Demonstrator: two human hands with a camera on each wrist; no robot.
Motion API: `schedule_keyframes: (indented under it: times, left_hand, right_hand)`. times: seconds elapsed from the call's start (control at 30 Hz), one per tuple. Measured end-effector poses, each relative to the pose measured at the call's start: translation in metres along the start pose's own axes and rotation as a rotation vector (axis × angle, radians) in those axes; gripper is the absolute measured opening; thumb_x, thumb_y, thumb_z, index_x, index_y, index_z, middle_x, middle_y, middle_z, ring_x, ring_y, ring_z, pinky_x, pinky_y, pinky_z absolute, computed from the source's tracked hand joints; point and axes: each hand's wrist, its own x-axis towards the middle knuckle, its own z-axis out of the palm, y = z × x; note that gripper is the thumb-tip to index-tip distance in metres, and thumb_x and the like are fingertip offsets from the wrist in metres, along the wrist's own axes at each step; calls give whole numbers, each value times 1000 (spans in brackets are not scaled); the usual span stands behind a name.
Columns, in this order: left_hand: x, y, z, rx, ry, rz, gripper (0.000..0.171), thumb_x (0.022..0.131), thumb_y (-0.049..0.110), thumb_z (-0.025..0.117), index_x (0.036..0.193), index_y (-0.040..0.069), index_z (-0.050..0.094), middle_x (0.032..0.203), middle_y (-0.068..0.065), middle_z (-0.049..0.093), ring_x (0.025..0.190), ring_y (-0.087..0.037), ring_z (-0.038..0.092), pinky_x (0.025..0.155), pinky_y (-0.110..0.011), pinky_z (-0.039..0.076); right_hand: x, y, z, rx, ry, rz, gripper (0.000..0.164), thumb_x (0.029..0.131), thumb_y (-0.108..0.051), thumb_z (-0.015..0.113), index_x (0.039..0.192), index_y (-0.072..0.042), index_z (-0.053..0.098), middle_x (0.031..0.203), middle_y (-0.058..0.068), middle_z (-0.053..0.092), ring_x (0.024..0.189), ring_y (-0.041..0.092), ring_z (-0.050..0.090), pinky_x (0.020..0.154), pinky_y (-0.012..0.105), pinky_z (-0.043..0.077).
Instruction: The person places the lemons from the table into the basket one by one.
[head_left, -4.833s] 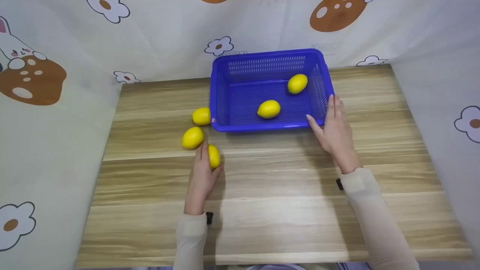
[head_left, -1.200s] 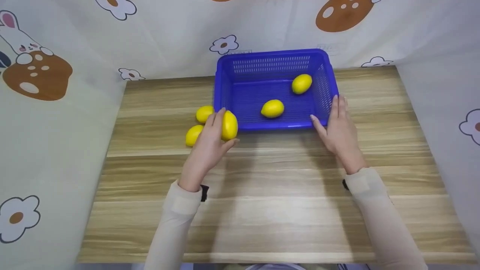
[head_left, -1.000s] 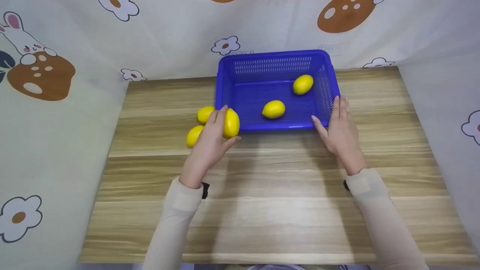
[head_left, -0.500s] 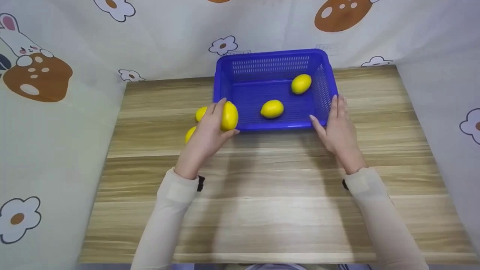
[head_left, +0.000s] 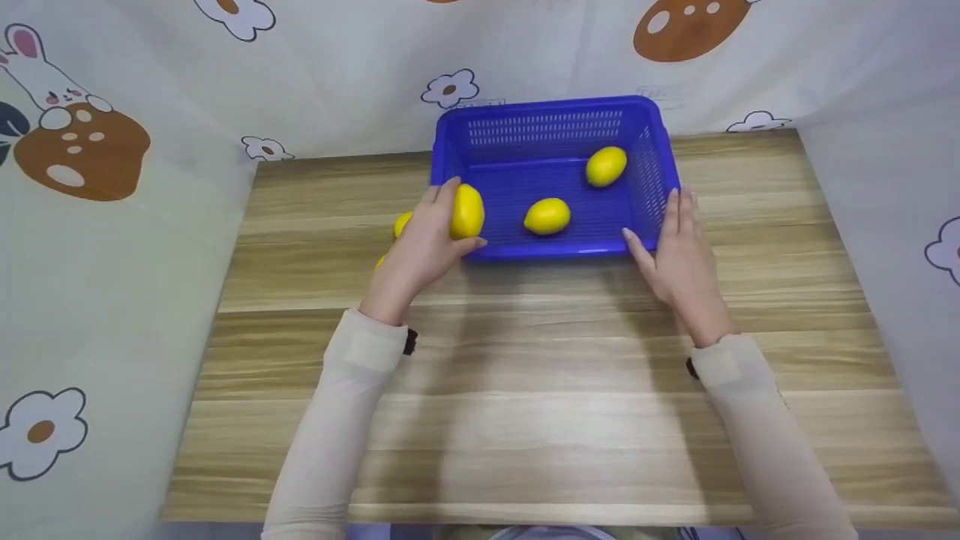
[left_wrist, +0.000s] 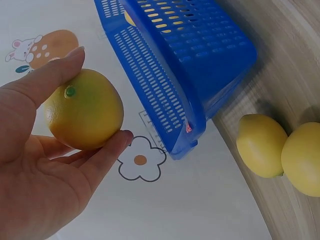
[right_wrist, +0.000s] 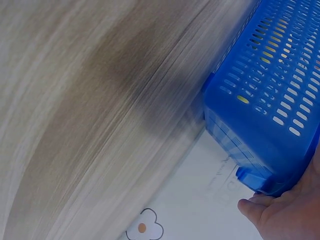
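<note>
In the head view my left hand holds a yellow lemon over the front left corner of a blue plastic basket. The left wrist view shows thumb and fingers curled round this lemon, clear of the basket's wall. Straight fingers of my right hand lie along the basket's right rim, with the thumb at its front rim. Inside the basket rest two lemons, one nearer the middle and another at the right. Two more, a lemon and its neighbour, lie on the table, mostly hidden in the head view.
The basket stands at the back of a wood-grain table, close to a white patterned cloth. Cloth also hangs along the left and right sides. Both sleeves reach in from the table's front edge.
My left hand took the nearest lemon from the table left of the basket, lifted it and carried it forward and right over the basket's corner. The right hand has stayed at the basket.
</note>
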Motion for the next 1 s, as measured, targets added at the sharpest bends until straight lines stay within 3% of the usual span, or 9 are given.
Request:
schedule_keyframes:
  times: [0.53, 1.0]
  left_hand:
    - [31, 6, -6, 21, -65, -75, 94, 96, 22, 80, 165, -2, 22, 156, -26, 40, 136, -35, 49, 119, -47, 43]
    - [47, 8, -5, 44, -74, -95, 94, 94, 22, 82, 162, -6, 25, 154, -28, 42, 135, -37, 48, 117, -43, 44]
  right_hand:
    - [1, 0, 2, 0, 15, 4, 102, 106, -67, 36, 166, 8, 1, 172, 34, 1, 160, 50, 11, 126, 67, 20]
    - [0, 0, -1, -13, -10, 4, 100, 107, -66, 34, 166, 7, -2, 173, 32, -4, 162, 46, 2, 126, 67, 19]
